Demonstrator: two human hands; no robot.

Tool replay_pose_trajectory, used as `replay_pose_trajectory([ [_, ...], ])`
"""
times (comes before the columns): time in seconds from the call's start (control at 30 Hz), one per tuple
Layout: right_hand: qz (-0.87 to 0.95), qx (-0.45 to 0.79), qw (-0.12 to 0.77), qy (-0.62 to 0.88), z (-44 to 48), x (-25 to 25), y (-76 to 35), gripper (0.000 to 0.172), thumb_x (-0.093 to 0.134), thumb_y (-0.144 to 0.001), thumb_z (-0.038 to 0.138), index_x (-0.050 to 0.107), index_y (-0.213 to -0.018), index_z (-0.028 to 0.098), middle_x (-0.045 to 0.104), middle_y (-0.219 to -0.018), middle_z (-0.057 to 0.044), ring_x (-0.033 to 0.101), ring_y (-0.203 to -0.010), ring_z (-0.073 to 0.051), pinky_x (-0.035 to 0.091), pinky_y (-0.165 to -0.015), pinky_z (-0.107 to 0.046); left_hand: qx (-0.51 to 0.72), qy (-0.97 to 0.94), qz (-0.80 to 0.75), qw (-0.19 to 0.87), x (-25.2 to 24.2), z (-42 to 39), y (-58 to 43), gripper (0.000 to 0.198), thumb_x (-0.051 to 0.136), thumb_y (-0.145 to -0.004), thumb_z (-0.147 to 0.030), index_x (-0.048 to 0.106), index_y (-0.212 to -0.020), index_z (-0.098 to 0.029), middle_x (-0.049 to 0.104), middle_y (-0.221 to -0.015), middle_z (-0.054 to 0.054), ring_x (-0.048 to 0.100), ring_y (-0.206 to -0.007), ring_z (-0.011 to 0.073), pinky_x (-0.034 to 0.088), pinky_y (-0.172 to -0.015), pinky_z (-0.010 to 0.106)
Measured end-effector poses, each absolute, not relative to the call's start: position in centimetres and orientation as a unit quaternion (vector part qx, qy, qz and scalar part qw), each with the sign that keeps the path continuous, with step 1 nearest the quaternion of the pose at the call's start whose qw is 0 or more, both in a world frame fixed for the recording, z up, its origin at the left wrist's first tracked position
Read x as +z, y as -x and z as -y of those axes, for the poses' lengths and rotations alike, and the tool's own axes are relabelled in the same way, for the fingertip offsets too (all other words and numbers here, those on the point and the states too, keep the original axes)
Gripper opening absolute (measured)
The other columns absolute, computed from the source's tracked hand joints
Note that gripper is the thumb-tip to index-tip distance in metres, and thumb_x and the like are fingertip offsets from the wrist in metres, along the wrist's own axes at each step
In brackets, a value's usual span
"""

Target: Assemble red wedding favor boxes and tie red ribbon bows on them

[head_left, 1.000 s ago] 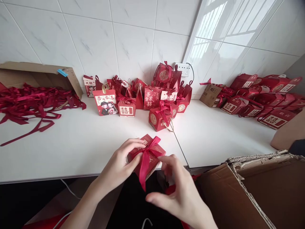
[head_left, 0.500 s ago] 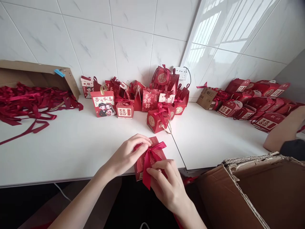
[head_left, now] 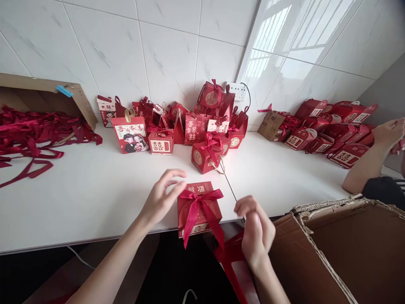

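A red gift box (head_left: pixel 207 213) with gold and white lettering lies at the table's front edge, tied with a dark red ribbon bow (head_left: pixel 199 202) whose two tails hang over its front side. My left hand (head_left: pixel 163 196) is just left of the box, its fingers apart and curved, with nothing in it. To the right of the box, my right hand (head_left: pixel 256 228) is raised off it with its fingers curled in; whether anything is inside is hidden.
Finished red boxes (head_left: pixel 196 128) stand along the tiled wall. Ribbons (head_left: pixel 41 131) spill from a cardboard box (head_left: pixel 84 105) at left. More red boxes (head_left: pixel 338 126) and another person's arm (head_left: pixel 367 164) are at right. A large carton (head_left: pixel 341 249) stands front right, beside a red stool (head_left: pixel 232 257).
Both hands have come off the bow, the left one slightly leftward and the right one to the right. The whole bow and box top now show. The view has shifted a little.
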State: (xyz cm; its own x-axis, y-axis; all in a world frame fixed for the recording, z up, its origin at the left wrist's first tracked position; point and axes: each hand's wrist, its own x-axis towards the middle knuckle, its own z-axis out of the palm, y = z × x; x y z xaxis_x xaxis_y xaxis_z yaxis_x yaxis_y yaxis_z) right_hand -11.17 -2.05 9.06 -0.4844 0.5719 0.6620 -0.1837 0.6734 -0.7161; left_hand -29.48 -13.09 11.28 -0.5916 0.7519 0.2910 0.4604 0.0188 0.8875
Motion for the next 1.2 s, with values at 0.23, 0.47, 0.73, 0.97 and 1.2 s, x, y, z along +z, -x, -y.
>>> replay_pose_trajectory([
  [0.23, 0.755, 0.556, 0.262, 0.231, -1.1, 9.0, 14.6, 0.050, 0.042, -0.085, 0.063, 0.037, -0.058, 0.021, 0.038, -0.057, 0.003, 0.035, -0.056, -0.012, 0.029, -0.052, -0.026, 0.475, -0.325, -0.808, 0.125, 11.5, 14.2, 27.3, 0.042, 0.043, -0.082, -0.056, 0.035, -0.060, -0.021, 0.038, -0.053, -0.005, 0.041, -0.050, 0.0125, 0.032, -0.050, 0.023],
  [0.47, 0.606, 0.730, 0.245, 0.200, -0.3, 7.9, 14.9, 0.044, 0.059, -0.080, 0.053, 0.039, -0.058, 0.020, 0.038, -0.057, 0.005, 0.034, -0.053, -0.009, 0.030, -0.054, -0.023, 0.569, -0.273, -0.753, 0.187, 10.3, 14.5, 25.5, 0.038, 0.048, -0.083, -0.052, 0.040, -0.064, -0.021, 0.033, -0.055, -0.006, 0.032, -0.048, 0.0095, 0.028, -0.045, 0.020],
  [0.73, 0.671, 0.651, 0.300, 0.191, -1.0, 6.7, 12.3, 0.050, 0.057, -0.075, 0.067, 0.055, -0.095, 0.022, 0.059, -0.099, -0.007, 0.057, -0.095, -0.021, 0.047, -0.082, -0.033, 0.586, -0.286, -0.734, 0.192, 10.0, 14.8, 25.5, 0.036, 0.050, -0.084, -0.048, 0.043, -0.065, -0.019, 0.036, -0.058, -0.005, 0.034, -0.050, 0.0087, 0.031, -0.045, 0.019],
  [0.97, 0.832, 0.485, 0.244, 0.113, 0.4, 6.8, 10.7, 0.114, 0.079, -0.065, 0.042, 0.002, -0.147, 0.027, 0.026, -0.149, -0.017, 0.031, -0.137, -0.032, 0.026, -0.111, -0.055, 0.590, -0.403, -0.700, -0.008, 10.7, 14.2, 24.1, 0.016, 0.054, -0.087, -0.027, 0.051, -0.073, -0.020, 0.051, -0.086, 0.002, 0.058, -0.086, 0.0150, 0.051, -0.074, 0.024],
  [1.2, 0.801, 0.389, 0.449, 0.072, 1.5, 7.9, 9.9, 0.104, 0.079, -0.068, 0.037, 0.011, -0.146, 0.029, 0.027, -0.149, -0.016, 0.031, -0.138, -0.032, 0.038, -0.107, -0.050, 0.507, -0.566, -0.599, -0.252, 11.5, 14.9, 19.8, 0.014, 0.066, -0.078, -0.016, 0.055, -0.082, -0.024, 0.042, -0.088, 0.001, 0.055, -0.095, 0.0176, 0.046, -0.105, 0.042],
])
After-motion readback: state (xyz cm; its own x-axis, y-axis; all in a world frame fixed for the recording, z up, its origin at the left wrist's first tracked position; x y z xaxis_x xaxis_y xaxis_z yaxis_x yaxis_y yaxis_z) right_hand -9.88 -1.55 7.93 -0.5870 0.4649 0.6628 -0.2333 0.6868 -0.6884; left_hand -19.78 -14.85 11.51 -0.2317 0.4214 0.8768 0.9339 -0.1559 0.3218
